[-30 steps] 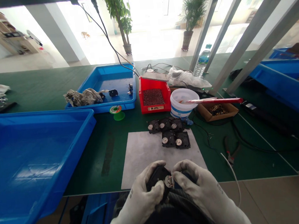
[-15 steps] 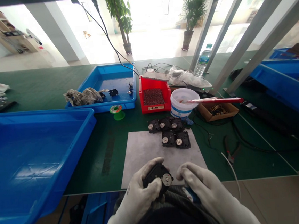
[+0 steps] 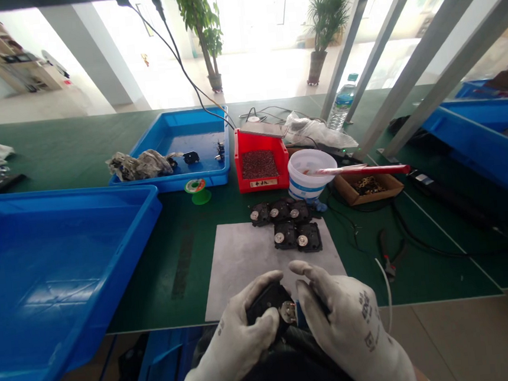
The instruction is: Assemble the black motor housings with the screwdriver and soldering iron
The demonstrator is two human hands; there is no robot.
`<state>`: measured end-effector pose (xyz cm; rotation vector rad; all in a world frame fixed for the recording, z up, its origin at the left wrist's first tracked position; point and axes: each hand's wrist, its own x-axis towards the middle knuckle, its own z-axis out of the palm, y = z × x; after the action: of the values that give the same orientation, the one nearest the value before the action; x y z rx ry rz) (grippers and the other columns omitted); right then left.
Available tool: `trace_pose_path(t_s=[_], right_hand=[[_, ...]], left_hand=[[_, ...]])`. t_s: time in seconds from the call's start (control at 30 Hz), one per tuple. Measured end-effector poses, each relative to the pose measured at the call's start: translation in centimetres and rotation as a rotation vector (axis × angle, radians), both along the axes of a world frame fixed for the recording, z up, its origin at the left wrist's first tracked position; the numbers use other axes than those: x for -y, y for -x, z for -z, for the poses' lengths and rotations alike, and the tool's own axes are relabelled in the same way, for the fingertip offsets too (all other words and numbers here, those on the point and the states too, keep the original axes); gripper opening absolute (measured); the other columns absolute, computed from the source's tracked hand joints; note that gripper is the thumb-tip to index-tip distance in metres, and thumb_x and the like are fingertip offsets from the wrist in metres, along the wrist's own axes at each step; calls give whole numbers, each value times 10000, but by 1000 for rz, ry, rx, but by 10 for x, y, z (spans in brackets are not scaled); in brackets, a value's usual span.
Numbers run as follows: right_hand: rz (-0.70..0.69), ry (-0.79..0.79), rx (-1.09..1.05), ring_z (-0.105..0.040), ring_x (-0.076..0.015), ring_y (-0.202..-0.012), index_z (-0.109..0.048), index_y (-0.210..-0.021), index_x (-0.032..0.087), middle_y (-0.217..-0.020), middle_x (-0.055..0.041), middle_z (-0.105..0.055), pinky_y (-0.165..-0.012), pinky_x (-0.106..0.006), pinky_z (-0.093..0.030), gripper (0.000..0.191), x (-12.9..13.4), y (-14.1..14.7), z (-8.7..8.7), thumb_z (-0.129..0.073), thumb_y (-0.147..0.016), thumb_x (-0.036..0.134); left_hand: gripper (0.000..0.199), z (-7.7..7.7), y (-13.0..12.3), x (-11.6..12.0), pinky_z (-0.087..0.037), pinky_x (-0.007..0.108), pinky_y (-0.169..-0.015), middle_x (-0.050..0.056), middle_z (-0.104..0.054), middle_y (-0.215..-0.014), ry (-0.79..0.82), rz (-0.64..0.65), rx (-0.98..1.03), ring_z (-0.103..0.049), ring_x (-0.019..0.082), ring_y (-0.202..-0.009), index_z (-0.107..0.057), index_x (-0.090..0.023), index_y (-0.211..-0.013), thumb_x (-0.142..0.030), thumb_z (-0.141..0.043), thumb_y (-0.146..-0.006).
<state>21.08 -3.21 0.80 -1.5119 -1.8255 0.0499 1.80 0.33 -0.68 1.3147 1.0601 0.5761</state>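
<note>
Your right hand [image 3: 348, 324] has moved in against the black housing [image 3: 268, 301], fingers curled around a blue object [image 3: 301, 318]. Your left hand [image 3: 229, 335] cradles the housing above the grey mat's [image 3: 251, 256] near edge. It looks light and stiff: grip the body, not the silver hub [image 3: 288, 312].

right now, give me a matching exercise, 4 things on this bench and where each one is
Things:
1. black housing
2. crumpled wad
3. brown granules
4. pliers

Places:
A. on the green mat, right of the grey sheet
B. in the left hand
C. in the red bin
D. in the blue tray

Pairs: 1-B, 2-D, 3-C, 4-A
</note>
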Motion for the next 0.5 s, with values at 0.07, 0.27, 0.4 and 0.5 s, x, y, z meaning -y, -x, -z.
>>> trace_pose_path(t_s=[0.07,0.27,0.4,0.5], right_hand=[[-3,-17,-11,-732,-196,-537,-712,-1142,138,-733,-52,-794,-579,-289,-548,254,-1,0,-1,-508,-1009,207],[-19,-26,-1,-743,-196,-562,-718,-1125,113,-731,-50,-787,-610,-291,-557,253,-3,1,0,-506,-1022,205],[-35,-18,6,-769,-201,-633,-714,-1138,112,-806,-61,-808,-652,-292,-563,254,-3,1,2,-502,-1034,205],[-43,-17,30,-778,-207,-663,-710,-1152,126,-849,-57,-819,-654,-304,-553,247,-3,1,4,-505,-1043,210]], left_hand=[[567,1,1,0,-537,334,-1058,35,-739,-1355,-5,10,4,-686,267,-1232,-648,-223,-1396,-166,-595,-834],[568,0,0,0,-566,342,-1021,42,-754,-1319,11,-3,0,-710,268,-1169,-647,-213,-1392,-172,-589,-828],[569,1,-1,0,-549,392,-1071,50,-769,-1277,4,-7,-7,-719,277,-1146,-647,-209,-1392,-181,-587,-827],[560,2,0,0,-520,401,-1117,47,-742,-1345,-25,-14,-22,-686,286,-1225,-658,-226,-1385,-183,-589,-831]])
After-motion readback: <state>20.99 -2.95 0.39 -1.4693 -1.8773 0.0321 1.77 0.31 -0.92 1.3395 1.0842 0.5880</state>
